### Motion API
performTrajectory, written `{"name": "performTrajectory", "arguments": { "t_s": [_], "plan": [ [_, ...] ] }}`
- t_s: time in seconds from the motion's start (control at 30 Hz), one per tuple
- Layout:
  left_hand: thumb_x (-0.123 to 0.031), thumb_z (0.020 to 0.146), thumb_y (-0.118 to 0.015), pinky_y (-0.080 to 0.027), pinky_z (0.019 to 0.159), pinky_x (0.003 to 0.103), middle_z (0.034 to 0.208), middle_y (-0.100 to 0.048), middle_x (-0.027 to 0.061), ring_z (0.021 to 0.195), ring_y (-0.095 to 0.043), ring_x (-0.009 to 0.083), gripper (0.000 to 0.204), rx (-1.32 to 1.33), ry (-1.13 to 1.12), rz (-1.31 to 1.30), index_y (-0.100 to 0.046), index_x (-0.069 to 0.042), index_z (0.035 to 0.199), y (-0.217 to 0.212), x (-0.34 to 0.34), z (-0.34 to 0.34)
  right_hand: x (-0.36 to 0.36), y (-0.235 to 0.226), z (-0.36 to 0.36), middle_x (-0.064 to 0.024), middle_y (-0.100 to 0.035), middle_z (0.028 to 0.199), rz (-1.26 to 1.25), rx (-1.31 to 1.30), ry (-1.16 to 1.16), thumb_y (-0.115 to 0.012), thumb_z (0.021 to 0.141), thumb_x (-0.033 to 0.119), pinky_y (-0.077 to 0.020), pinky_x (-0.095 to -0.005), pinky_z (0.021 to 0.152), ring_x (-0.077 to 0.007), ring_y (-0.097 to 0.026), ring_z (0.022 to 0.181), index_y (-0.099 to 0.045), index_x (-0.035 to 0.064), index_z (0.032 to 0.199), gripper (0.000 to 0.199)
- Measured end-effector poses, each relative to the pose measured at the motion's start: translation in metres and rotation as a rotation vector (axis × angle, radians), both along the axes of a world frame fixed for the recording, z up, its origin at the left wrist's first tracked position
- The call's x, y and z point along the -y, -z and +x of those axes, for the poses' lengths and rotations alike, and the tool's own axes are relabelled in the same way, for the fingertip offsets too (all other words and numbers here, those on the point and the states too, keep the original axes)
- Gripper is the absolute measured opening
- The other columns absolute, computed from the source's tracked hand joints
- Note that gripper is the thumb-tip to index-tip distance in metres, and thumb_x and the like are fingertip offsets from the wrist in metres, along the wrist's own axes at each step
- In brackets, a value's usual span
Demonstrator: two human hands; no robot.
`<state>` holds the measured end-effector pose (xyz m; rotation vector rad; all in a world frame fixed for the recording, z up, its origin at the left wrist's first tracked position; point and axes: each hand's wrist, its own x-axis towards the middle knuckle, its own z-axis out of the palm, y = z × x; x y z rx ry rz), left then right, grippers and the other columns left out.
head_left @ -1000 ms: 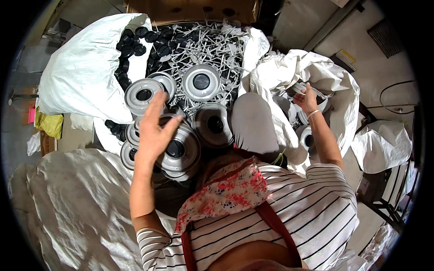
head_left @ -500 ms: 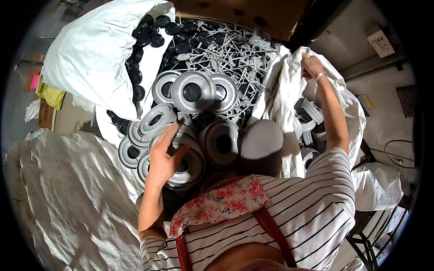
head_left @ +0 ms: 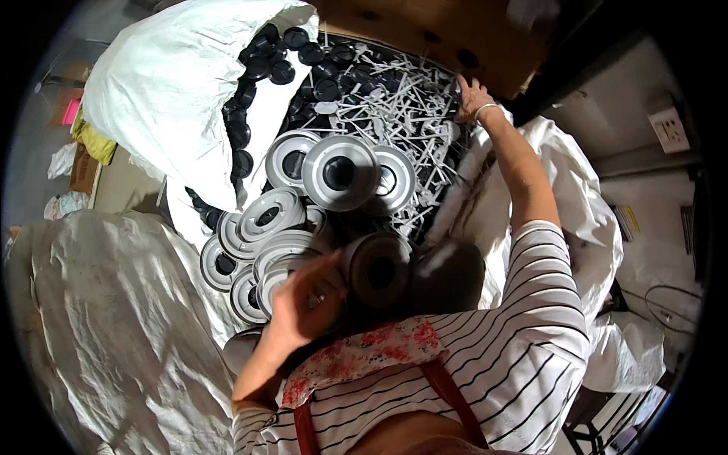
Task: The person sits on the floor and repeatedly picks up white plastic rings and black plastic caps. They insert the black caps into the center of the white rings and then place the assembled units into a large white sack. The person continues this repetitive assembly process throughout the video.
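Observation:
My left hand [head_left: 301,305], smeared by motion, is in front of a stack of grey round plastic parts [head_left: 284,250] close to my body. Whether its fingers hold anything is not clear. At the far right, my right hand [head_left: 474,100] has its fingers spread over the edge of a pile of thin white plastic sticks [head_left: 409,98]; nothing shows in its grasp. More grey rings with black centres, one of them a raised ring [head_left: 340,173], lie in the middle, on and beside the sticks.
A large white sack [head_left: 163,98] at the left spills black round caps [head_left: 282,72]. To the right stands an open white woven sack [head_left: 576,189]. Brown cardboard [head_left: 432,26] rises behind the pile. Pale sheeting [head_left: 114,318] covers the lower left, and a wall socket [head_left: 669,130] is at the right.
My right hand has left the rim of the right-hand sack and moved left to the sticks. My left hand has shifted down and right over the grey parts, and the whole view has shifted slightly.

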<state>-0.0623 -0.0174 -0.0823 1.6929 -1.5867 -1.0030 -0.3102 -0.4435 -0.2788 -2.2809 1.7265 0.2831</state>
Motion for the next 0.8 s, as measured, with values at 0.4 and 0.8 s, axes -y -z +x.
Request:
{"name": "performTrajectory", "arguments": {
  "t_s": [0.4, 0.8],
  "plan": [
    [0.008, 0.071, -0.063, -0.051, 0.081, 0.03, 0.103, -0.067, 0.0182, 0.093, -0.066, 0.0246, 0.035, 0.018, -0.176, -0.18, -0.064, 0.005, 0.106, 0.026, -0.027, 0.0, 0.031, 0.024, 0.02, -0.0215, -0.037, 0.137, -0.101, -0.286, -0.255, -0.057, 0.077, 0.017, -0.0467, -0.0422, 0.093, -0.0391, -0.048, 0.117, -0.025, 0.0193, 0.146, 0.076],
    [0.007, 0.074, -0.066, -0.052, 0.08, 0.033, 0.105, -0.065, 0.0197, 0.094, -0.065, 0.0293, 0.034, -0.047, -0.122, -0.144, -0.062, 0.005, 0.108, 0.03, -0.034, -0.001, 0.009, 0.035, 0.013, -0.0243, -0.048, 0.117, -0.295, -0.004, -0.235, -0.063, 0.069, 0.007, -0.0523, -0.0434, 0.079, -0.0411, -0.058, 0.099, -0.045, 0.017, 0.124, 0.059]
  ]
}}
